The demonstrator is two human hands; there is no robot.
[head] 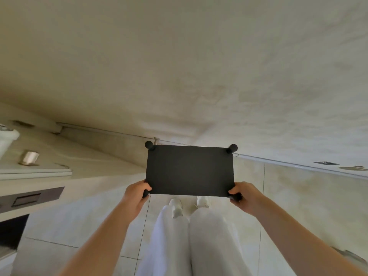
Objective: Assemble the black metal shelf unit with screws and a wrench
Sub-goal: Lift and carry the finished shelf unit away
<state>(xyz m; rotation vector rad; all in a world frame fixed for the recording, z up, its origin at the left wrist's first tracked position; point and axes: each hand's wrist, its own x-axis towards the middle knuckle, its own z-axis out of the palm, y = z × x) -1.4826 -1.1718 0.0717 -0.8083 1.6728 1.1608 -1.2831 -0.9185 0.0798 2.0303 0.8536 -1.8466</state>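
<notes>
Gripping the black shelf unit (189, 170) from above, you have your left hand (135, 196) wrapped round its near-left corner and your right hand (245, 196) round its near-right corner. On each side the fingers (146, 187) are curled closed on the round corner post just under the flat top panel (189, 182), with the thumbs lying at the panel's edge. The unit stands upright in front of your shoes (176, 208), over the floor tiles (288, 196) and close to the foot of the wall (219, 76). The panel hides everything beneath it, so you cannot tell whether the feet are on the floor or lifted. Only the two far post ends (149, 145) show past the back corners. Treat it as stiff sheet metal and tube: it will not flex in your hands, and it is probably light enough for two hands but awkward, since the weight hangs below your grip. The matte coating looks fairly grippy, though smooth round posts can twist in the palm. Hold the posts themselves, as you do now, not the thin panel edge, which could bite into the fingers or bend. If any joints are only loosely screwed, expect the frame to rack sideways, so lift evenly with both hands and set it down level.
</notes>
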